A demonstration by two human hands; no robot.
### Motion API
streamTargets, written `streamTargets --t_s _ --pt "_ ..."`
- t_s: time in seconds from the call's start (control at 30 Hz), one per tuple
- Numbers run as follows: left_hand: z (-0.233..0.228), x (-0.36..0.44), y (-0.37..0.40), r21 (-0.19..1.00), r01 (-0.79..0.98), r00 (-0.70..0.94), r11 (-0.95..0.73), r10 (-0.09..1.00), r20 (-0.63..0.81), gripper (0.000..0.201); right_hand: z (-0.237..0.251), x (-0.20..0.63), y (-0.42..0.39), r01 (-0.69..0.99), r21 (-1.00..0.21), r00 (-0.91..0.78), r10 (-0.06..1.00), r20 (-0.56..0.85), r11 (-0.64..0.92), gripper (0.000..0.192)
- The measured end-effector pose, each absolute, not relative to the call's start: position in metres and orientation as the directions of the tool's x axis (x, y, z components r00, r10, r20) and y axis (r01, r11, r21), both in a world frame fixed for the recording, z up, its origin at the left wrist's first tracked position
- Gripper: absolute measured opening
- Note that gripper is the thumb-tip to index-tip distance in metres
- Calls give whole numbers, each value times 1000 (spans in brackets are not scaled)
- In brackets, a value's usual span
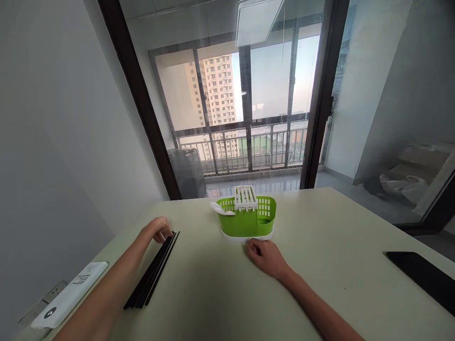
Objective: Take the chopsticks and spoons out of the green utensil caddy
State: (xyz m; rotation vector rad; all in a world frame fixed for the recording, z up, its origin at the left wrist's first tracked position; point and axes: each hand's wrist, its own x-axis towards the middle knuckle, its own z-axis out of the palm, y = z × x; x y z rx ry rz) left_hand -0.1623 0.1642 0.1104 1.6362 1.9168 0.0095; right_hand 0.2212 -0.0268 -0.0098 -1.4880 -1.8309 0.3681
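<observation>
Slanting near-left to far-right: bundled slender black sticks [152, 274], far ends at the nearer left hand [160, 227], fingers curled, grip unclear.

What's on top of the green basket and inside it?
On top of the green basket sit a white slotted rack and, at the left rim, a white spoon. Some green inner surface shows at right; the front wall hides most of the rest.

The sticks [150, 272] are black; the basket [240, 224] bright green, its base [247, 239] white; the tabletop [327, 227] pale green.
</observation>
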Motion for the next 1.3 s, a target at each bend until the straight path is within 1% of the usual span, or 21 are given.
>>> streamTargets --t_s 0.23,0.3,0.37,0.4,0.47,0.5,0.57,0.7,0.77,0.83,1.07,1.2,1.3 --pt "130 -144 165 466 882 26 73 979 -203 49 -11 222 -27 713 -638 -67 935 349 289 33" --pt "140 -126 159 509 860 101 -40 991 -92 50 -11 222 -27 712 -639 -70 934 350 292 33" --pt "149 -103 147 581 770 256 -266 961 100 55 -11 223 -27 712 -637 -70 933 353 295 33" --pt "152 -90 139 596 724 307 -349 936 175 58 -10 223 -27 714 -635 -69 932 356 295 33" --pt "158 -66 121 586 648 403 -487 871 279 59 -10 222 -28 715 -634 -65 932 358 293 33" --pt "159 -56 113 579 625 435 -523 850 298 61 -9 222 -28 716 -635 -64 932 356 292 33" --pt "160 -38 100 522 617 504 -589 805 313 67 -9 222 -29 716 -636 -63 934 353 288 34" --pt "156 -11 88 311 611 641 -728 685 346 83 -11 221 -28 712 -636 -65 930 361 297 34" --pt "152 0 87 227 600 690 -767 640 340 86 -12 222 -28 705 -643 -65 931 360 298 34" --pt "149 10 88 170 594 717 -786 613 332 83 -13 222 -27 703 -648 -62 932 356 294 33" --pt "149 29 96 -13 582 779 -813 552 298 59 -11 222 -28 711 -643 -66 937 343 285 33" --pt "154 28 100 -96 551 821 -829 518 241 54 -11 222 -28 719 -632 -63 933 353 288 34" --pt "158 29 100 -192 486 870 -853 450 201 51 -10 222 -28 721 -627 -71 932 355 294 33"
